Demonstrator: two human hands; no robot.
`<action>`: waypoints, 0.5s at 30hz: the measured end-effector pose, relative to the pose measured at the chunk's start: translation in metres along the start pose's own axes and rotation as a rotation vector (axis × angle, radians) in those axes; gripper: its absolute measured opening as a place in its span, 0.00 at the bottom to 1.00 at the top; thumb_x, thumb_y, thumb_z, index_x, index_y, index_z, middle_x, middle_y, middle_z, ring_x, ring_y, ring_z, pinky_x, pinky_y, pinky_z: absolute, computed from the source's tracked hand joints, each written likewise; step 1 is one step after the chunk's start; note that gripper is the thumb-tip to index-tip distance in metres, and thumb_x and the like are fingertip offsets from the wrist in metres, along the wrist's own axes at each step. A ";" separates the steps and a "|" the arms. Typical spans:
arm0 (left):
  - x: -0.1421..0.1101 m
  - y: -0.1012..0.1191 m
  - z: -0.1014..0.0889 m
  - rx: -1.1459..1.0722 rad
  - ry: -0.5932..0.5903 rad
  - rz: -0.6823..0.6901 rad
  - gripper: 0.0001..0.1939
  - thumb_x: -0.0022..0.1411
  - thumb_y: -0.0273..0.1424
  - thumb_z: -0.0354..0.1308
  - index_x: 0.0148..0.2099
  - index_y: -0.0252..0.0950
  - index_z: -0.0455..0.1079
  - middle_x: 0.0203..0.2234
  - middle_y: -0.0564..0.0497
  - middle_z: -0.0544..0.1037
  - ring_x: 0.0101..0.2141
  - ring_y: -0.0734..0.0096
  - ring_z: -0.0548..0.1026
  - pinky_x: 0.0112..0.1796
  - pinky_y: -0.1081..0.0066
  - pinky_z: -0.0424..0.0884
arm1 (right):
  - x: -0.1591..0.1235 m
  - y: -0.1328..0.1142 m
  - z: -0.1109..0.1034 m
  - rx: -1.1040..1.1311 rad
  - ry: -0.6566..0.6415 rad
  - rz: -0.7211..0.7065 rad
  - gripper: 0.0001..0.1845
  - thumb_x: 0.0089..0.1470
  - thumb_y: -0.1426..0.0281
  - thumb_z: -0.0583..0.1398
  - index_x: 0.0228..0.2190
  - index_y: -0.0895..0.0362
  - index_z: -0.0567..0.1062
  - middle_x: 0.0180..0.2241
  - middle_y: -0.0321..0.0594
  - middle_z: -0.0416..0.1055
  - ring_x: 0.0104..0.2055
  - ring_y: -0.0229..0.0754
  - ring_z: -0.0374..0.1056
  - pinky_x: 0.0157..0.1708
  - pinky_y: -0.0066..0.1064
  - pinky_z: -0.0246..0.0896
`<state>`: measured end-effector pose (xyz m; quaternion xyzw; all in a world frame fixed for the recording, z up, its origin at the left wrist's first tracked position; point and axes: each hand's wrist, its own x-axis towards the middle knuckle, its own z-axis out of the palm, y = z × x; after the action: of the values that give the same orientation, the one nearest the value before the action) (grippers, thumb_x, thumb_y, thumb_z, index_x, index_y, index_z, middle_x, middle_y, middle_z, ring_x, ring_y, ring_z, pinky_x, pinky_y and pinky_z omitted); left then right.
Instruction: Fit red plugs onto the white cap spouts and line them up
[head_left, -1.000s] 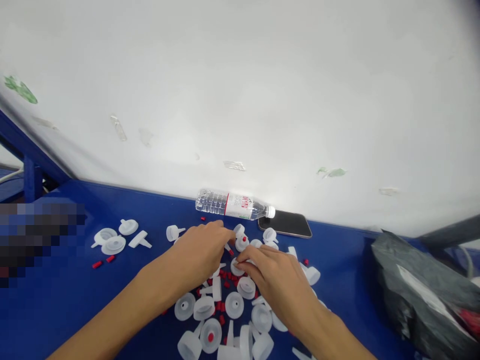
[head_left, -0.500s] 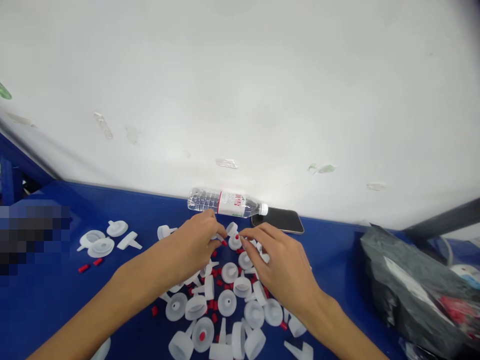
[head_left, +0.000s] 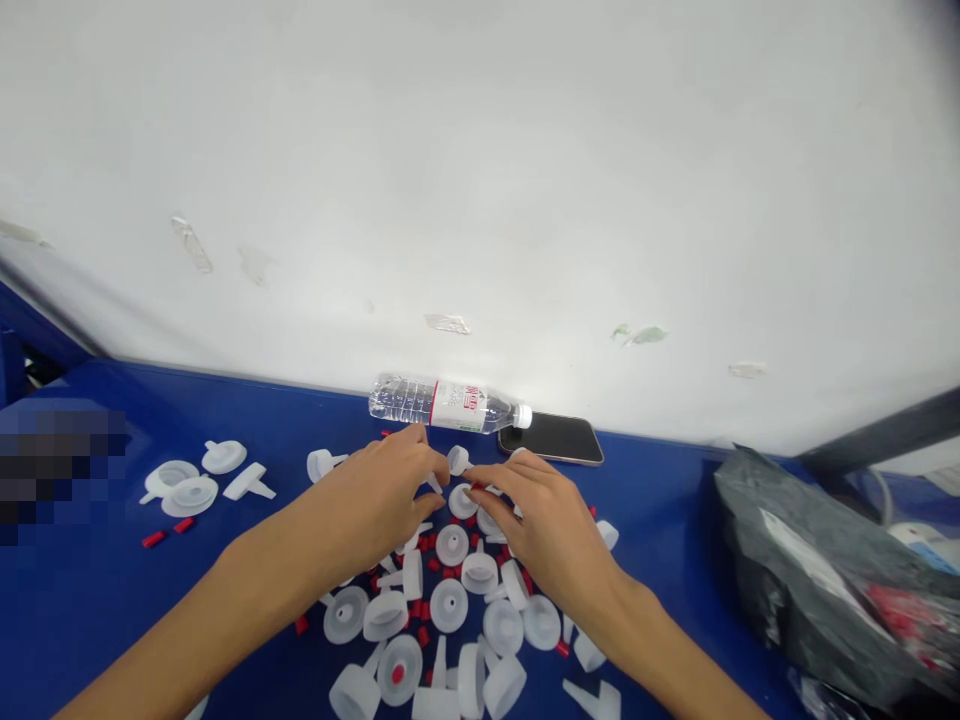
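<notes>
You look to be in a workshop, at a spot for small-parts handwork. Many alike white plastic caps [head_left: 449, 606] and little red tips [head_left: 154, 539] lie loose around and below your left grip [head_left: 401, 475] and right grip [head_left: 544, 505], on a plain blue tabletop [head_left: 667, 520]. Beyond both stands a white panel [head_left: 480, 180] bearing tape scraps [head_left: 448, 324]; a grey plastic bag [head_left: 795, 570] slumps right of your right grip
</notes>
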<state>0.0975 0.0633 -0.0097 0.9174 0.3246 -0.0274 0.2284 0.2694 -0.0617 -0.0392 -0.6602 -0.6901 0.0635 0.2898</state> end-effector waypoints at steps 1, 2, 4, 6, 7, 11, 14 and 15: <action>-0.001 0.001 0.000 0.007 -0.005 0.002 0.11 0.67 0.35 0.55 0.45 0.49 0.79 0.44 0.49 0.74 0.41 0.58 0.77 0.41 0.58 0.68 | 0.000 0.000 0.000 0.003 0.004 -0.008 0.07 0.67 0.73 0.61 0.43 0.54 0.80 0.38 0.37 0.81 0.40 0.42 0.72 0.44 0.34 0.66; -0.002 0.002 0.000 0.014 -0.010 0.006 0.12 0.67 0.36 0.55 0.46 0.49 0.79 0.44 0.50 0.75 0.40 0.58 0.77 0.41 0.58 0.68 | 0.000 0.000 0.000 0.003 0.009 -0.012 0.07 0.67 0.72 0.61 0.42 0.54 0.80 0.38 0.37 0.81 0.40 0.42 0.72 0.45 0.35 0.65; -0.003 0.003 0.000 0.030 -0.018 0.015 0.12 0.68 0.38 0.53 0.47 0.50 0.78 0.42 0.50 0.76 0.41 0.58 0.77 0.41 0.59 0.68 | 0.000 -0.001 0.000 -0.001 0.027 -0.009 0.06 0.67 0.70 0.61 0.39 0.54 0.80 0.37 0.36 0.80 0.39 0.42 0.71 0.45 0.37 0.65; -0.004 0.004 -0.001 0.050 -0.018 0.014 0.13 0.69 0.40 0.52 0.48 0.50 0.77 0.42 0.50 0.76 0.41 0.57 0.78 0.41 0.59 0.68 | 0.001 -0.002 -0.002 -0.007 0.044 -0.005 0.06 0.66 0.71 0.62 0.38 0.54 0.80 0.36 0.36 0.80 0.38 0.42 0.71 0.45 0.37 0.64; -0.005 0.005 -0.002 0.064 -0.014 0.006 0.14 0.69 0.41 0.52 0.49 0.50 0.77 0.43 0.50 0.77 0.42 0.57 0.78 0.41 0.59 0.67 | 0.001 -0.003 -0.004 -0.012 0.039 -0.008 0.06 0.66 0.71 0.61 0.37 0.54 0.80 0.35 0.36 0.79 0.38 0.43 0.71 0.46 0.38 0.63; -0.015 0.008 -0.013 0.127 -0.018 -0.035 0.11 0.67 0.37 0.53 0.42 0.48 0.78 0.43 0.50 0.77 0.37 0.59 0.78 0.36 0.61 0.64 | 0.001 -0.007 -0.010 -0.049 -0.003 -0.021 0.09 0.66 0.72 0.59 0.39 0.53 0.81 0.32 0.36 0.77 0.36 0.42 0.70 0.43 0.38 0.62; -0.035 0.005 -0.013 0.136 -0.087 -0.027 0.04 0.59 0.34 0.61 0.34 0.48 0.77 0.34 0.54 0.79 0.33 0.61 0.77 0.34 0.63 0.63 | 0.000 -0.011 -0.015 -0.052 0.037 -0.025 0.11 0.68 0.71 0.57 0.38 0.55 0.81 0.31 0.36 0.76 0.35 0.42 0.69 0.42 0.38 0.59; -0.042 0.004 -0.009 0.125 -0.101 -0.016 0.03 0.56 0.33 0.63 0.33 0.49 0.77 0.31 0.55 0.80 0.33 0.62 0.77 0.34 0.64 0.64 | 0.000 -0.012 -0.016 -0.047 0.050 -0.027 0.11 0.68 0.71 0.57 0.37 0.55 0.81 0.30 0.36 0.75 0.34 0.41 0.69 0.42 0.38 0.59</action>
<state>0.0661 0.0402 0.0079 0.9247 0.3176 -0.0958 0.1865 0.2663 -0.0678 -0.0204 -0.6589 -0.6927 0.0266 0.2921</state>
